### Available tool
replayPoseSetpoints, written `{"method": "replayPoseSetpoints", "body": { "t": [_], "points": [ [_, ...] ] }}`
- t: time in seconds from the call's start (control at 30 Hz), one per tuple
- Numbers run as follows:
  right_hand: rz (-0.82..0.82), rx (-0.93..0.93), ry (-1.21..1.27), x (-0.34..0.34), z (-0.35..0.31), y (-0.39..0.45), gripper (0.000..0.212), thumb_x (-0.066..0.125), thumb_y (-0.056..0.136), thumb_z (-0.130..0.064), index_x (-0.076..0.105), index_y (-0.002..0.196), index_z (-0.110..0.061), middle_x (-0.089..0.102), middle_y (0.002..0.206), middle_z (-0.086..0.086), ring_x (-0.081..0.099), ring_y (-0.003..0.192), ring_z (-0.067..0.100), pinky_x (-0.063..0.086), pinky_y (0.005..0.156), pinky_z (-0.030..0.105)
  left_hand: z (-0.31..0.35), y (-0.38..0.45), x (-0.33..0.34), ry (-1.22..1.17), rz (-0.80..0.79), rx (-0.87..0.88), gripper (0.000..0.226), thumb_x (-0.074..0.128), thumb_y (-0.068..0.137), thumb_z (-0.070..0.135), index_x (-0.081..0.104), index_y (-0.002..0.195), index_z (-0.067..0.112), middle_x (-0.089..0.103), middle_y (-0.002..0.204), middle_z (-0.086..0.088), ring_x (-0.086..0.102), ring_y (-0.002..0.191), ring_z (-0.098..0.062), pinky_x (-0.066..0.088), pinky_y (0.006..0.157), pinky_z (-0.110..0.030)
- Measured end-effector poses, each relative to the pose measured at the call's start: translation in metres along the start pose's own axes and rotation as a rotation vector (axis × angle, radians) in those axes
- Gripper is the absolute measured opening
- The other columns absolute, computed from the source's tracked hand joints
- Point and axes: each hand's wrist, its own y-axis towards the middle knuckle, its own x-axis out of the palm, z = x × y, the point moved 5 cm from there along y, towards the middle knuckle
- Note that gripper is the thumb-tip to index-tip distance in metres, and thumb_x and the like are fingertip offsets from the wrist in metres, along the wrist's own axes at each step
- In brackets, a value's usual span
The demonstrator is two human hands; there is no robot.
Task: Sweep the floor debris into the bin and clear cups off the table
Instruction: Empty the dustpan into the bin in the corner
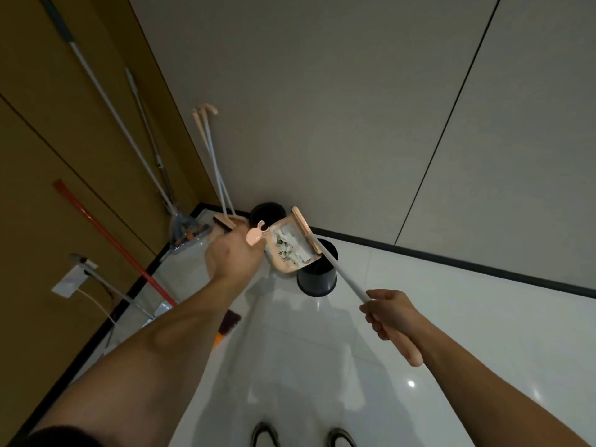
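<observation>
Tilting dustpan (292, 250) (paper scraps (288, 246)) over bin (317, 279)

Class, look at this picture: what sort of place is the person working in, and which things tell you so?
Probably a cleaning corner of an office or similar building. Mops and brooms lean against the wall, two black bins stand on the glossy tiled floor, and a dustpan is held over one.

Glossy white floor (451, 350) meets grey wall (322, 91), ochre panels (48, 156).

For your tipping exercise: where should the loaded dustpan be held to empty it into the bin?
Hold the dustpan as shown: right hand on the long handle's end, left hand steadying the pan's side edge, because its mouth tilts over the black bin.
</observation>
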Motion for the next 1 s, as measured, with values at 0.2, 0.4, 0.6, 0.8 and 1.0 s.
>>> {"method": "replayPoseSetpoints", "body": {
  "t": [0.2, 0.4, 0.6, 0.8, 1.0],
  "points": [
    [0.083, 0.017, 0.076, 0.016, -0.011, 0.02, 0.043, 0.068, 0.083, -0.003, 0.058, 0.124, -0.008, 0.056, 0.058, 0.009, 0.046, 0.042, 0.017, 0.038, 0.042, 0.024, 0.001, 0.03, 0.012, 0.116, -0.033, 0.201, 0.03, 0.066, 0.088, 0.049, 0.068, 0.096, 0.02, 0.068, 0.08, -0.009, 0.064, 0.074, -0.03, 0.036, 0.058, -0.03],
    [0.109, 0.044, 0.121, 0.028, -0.022, 0.037, 0.052, 0.067, 0.084, -0.001, 0.052, 0.133, -0.006, 0.055, 0.057, 0.009, 0.046, 0.039, 0.016, 0.039, 0.041, 0.023, 0.007, 0.04, 0.013, 0.157, 0.046, 0.446, 0.03, 0.089, 0.069, 0.028, 0.07, 0.078, 0.008, 0.06, 0.058, -0.016, 0.058, 0.05, -0.034, 0.043, 0.043, -0.03],
    [0.109, 0.061, 0.158, 0.033, -0.023, 0.048, 0.054, 0.067, 0.085, -0.001, 0.051, 0.136, -0.004, 0.056, 0.058, 0.009, 0.048, 0.041, 0.015, 0.041, 0.042, 0.023, 0.006, 0.052, 0.029, 0.138, -0.012, 0.512, 0.027, 0.084, 0.075, 0.03, 0.062, 0.075, 0.016, 0.059, 0.055, -0.005, 0.053, 0.045, -0.025, 0.02, 0.048, -0.021],
    [0.116, 0.057, 0.155, 0.035, -0.022, 0.053, 0.055, 0.066, 0.085, -0.002, 0.051, 0.138, -0.004, 0.057, 0.059, 0.009, 0.049, 0.041, 0.015, 0.043, 0.042, 0.024, 0.007, 0.051, 0.04, 0.186, -0.074, 0.665, 0.032, 0.089, 0.068, 0.035, 0.065, 0.08, 0.018, 0.059, 0.055, -0.001, 0.054, 0.045, -0.023, 0.028, 0.046, -0.024],
    [0.131, 0.057, 0.157, 0.034, -0.023, 0.054, 0.054, 0.066, 0.085, -0.002, 0.052, 0.137, -0.003, 0.058, 0.06, 0.01, 0.05, 0.041, 0.015, 0.043, 0.043, 0.024, 0.012, 0.053, 0.04, 0.189, -0.079, 0.713, 0.036, 0.092, 0.062, 0.033, 0.063, 0.075, 0.016, 0.054, 0.049, 0.0, 0.049, 0.038, -0.02, 0.017, 0.049, -0.021]
  ]
}}
